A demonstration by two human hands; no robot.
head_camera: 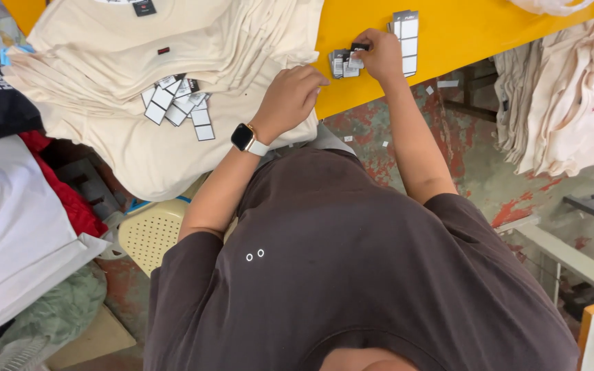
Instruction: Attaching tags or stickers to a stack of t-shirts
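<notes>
Tags: I see small paper tags [346, 63] on the yellow table [462, 31], light, thin, bendy.
Right hand [379, 55]: pinching one tag by its edge.
Left hand [290, 96]: flat on cream shirts [139, 62], holding nothing.
Hold: I'd pinch the edges softly.

Light: bright, even, diffuse daylight from above
Shadows: soft, faint, under the cream folded cotton shirts [173, 62]
Glare: none on the glossy yellow bench [462, 41]
Focus: sharp centrally, slight wide-angle stretch at edges
</notes>
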